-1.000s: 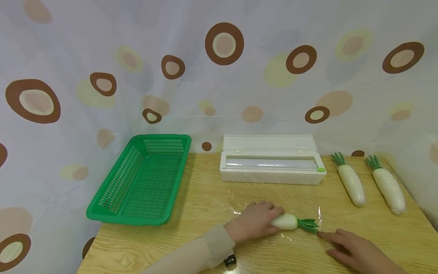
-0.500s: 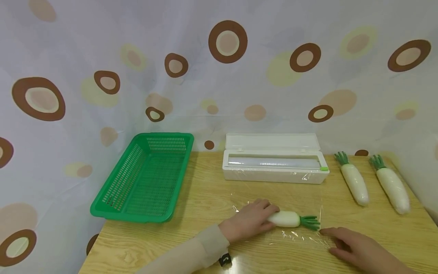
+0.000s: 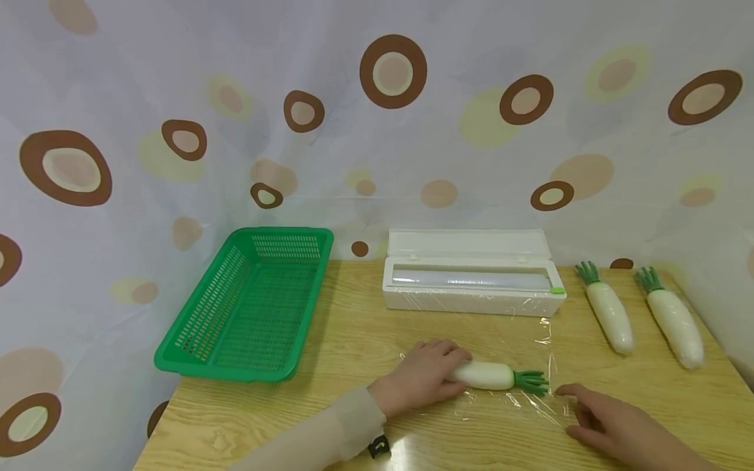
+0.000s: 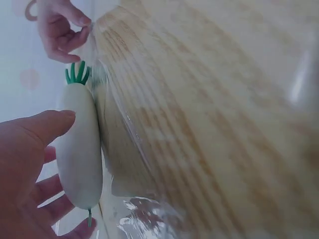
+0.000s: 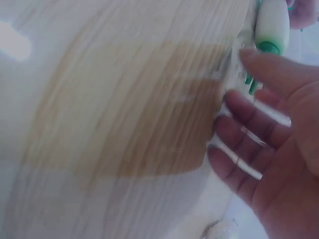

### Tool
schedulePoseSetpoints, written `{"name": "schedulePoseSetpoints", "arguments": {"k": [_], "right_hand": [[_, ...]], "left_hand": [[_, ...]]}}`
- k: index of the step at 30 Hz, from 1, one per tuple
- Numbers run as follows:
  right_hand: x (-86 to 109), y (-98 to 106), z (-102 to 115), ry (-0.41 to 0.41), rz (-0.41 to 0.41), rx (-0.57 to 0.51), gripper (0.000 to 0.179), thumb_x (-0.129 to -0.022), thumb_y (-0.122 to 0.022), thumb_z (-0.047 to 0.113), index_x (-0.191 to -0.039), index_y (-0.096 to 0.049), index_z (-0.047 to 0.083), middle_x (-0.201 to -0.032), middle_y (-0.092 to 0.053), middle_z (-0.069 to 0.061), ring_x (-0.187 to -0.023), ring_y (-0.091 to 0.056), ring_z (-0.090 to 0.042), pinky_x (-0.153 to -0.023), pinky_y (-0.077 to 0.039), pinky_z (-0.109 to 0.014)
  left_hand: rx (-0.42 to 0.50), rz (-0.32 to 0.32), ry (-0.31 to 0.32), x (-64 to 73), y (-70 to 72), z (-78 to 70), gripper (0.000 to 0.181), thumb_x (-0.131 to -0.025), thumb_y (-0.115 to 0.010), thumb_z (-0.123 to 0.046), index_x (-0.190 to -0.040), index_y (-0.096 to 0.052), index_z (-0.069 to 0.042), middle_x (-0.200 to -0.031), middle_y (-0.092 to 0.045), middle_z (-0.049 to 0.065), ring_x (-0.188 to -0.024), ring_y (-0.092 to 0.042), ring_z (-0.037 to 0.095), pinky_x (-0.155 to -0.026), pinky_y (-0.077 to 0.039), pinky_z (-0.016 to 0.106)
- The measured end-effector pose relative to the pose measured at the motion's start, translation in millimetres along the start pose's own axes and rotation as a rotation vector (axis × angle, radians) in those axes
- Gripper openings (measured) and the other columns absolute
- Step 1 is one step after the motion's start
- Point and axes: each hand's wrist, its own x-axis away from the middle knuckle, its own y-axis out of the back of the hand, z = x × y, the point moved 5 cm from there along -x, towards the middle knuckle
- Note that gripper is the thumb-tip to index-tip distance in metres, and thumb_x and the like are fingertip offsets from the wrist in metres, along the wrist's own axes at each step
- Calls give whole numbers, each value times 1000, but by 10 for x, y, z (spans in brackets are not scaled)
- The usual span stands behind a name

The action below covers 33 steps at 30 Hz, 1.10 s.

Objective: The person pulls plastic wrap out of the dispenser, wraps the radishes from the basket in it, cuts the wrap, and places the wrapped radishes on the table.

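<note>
A white radish [image 3: 485,375] with a green leafy end lies sideways on a sheet of clear cling film [image 3: 471,333]. My left hand [image 3: 421,376] holds its root end from above and covers that part in the head view. In the left wrist view the thumb lies along one side of the radish [image 4: 79,144] and the fingers curve round the other. Just right of the leaves is my right hand [image 3: 612,418], its fingers loosely bent near the film's edge. The right wrist view shows the thumb apart from the fingertips [image 5: 224,127], with nothing gripped.
Behind the radish stands a white cling film box [image 3: 471,301], lid raised, with a roll [image 3: 471,279] inside. A green basket [image 3: 235,375] is at the left. Two more white radishes, one inner [image 3: 610,318] and one outer [image 3: 675,327], lie at the right by the patterned curtain [image 3: 436,131].
My left hand has slid left, and more of the radish shows beside it. The radish has shifted slightly left. Creases in the film have changed; the right hand has barely moved.
</note>
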Motion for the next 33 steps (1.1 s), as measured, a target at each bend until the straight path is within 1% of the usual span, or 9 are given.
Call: {"name": "schedulePoseSetpoints", "arguments": {"k": [4,6,10,13,17,21,25,29,33], "right_hand": [[0,12,26,102,-19,26,26,-99,-73,28,-123,-65,20,-91,-53,25,-79,-51,9,-61,-45,-21],[2,9,39,161,-33,45,22,-98,-74,24,-119,-67,25,-97,-56,26,-85,-54,9,-63,-49,-22],[15,18,55,233,-97,99,25,-94,-78,18,-113,-67,30,-103,-58,25,-88,-56,9,-65,-52,-22],[14,15,63,262,-130,123,25,-94,-79,19,-111,-66,31,-101,-59,23,-87,-56,9,-64,-51,-21],[-12,-6,70,262,-145,143,23,-95,-77,21,-106,-64,35,-98,-57,23,-83,-52,10,-62,-49,-21],[-31,-18,72,229,-134,141,28,-95,-77,15,-102,-63,39,-97,-53,27,-80,-48,11,-60,-47,-22],[-41,-19,70,219,-118,138,31,-95,-76,11,-99,-61,38,-95,-51,27,-78,-45,11,-58,-45,-22],[-42,-20,55,179,-100,125,30,-95,-75,11,-98,-59,36,-93,-50,27,-77,-44,11,-58,-44,-22],[-23,-7,59,126,-116,94,28,-97,-74,11,-100,-58,35,-91,-52,27,-76,-46,10,-58,-45,-22]], "left_hand": [[-32,-93,-37,184,98,59,33,-95,-76,-43,-119,-69,-20,-108,-64,-6,-99,-59,8,-88,-48,24],[-56,-111,-50,304,138,106,27,-94,-77,-43,-110,-70,-22,-101,-62,-9,-94,-57,7,-85,-47,23],[-77,-100,-47,509,157,219,22,-95,-77,-41,-106,-70,-23,-96,-60,-10,-94,-56,7,-83,-46,22],[-61,-46,-66,617,139,258,23,-95,-76,-42,-107,-70,-23,-92,-58,-11,-88,-54,5,-76,-43,18],[-66,64,-141,722,108,251,30,-92,-77,-50,-106,-69,-25,-95,-59,-12,-86,-50,2,-72,-38,14],[-68,130,-192,769,78,252,26,-93,-76,-48,-106,-70,-26,-99,-61,-12,-91,-52,3,-77,-39,13],[-91,134,-213,783,46,260,13,-99,-71,-39,-103,-70,-26,-99,-61,-13,-94,-54,4,-84,-44,16],[-112,121,-229,793,27,263,7,-102,-68,-33,-100,-69,-27,-98,-61,-13,-94,-55,4,-83,-44,16],[-77,114,-212,800,35,272,5,-102,-68,-29,-100,-68,-25,-97,-60,-13,-92,-54,4,-83,-44,16]]}}
